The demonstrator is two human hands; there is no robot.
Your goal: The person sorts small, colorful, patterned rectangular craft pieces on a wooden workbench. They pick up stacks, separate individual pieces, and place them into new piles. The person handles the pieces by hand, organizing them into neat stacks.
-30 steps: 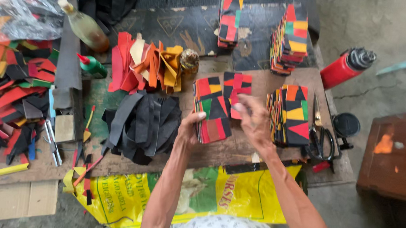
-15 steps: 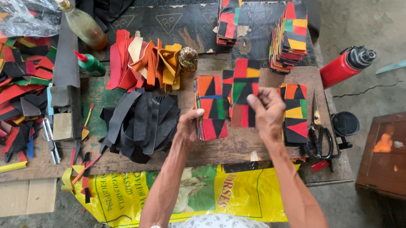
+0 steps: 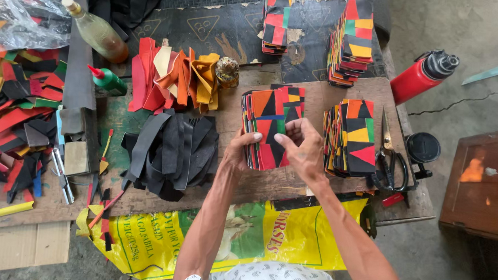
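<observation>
Head view | I see my left hand (image 3: pixel 241 152) and right hand (image 3: pixel 304 150) grasping a patchwork panel stack (image 3: pixel 268 124) between them | taller patchwork stack (image 3: pixel 352 137) just right of right hand, scissors (image 3: pixel 389 158) beyond | risk: loose grip, panels could fan out and slide.

Patchwork stack (image 3: pixel 268 124) mid-board, left hand (image 3: pixel 242 148) on its left edge, right hand (image 3: pixel 302 148) on its right. Second stack (image 3: pixel 352 137) just right of it, scissors (image 3: pixel 389 156) beyond. Strap pile (image 3: pixel 169 153) left of the hands; folded pieces (image 3: pixel 172 79) behind it. Two stacks (image 3: pixel 278 19) (image 3: pixel 353 40) at the far edge.
</observation>
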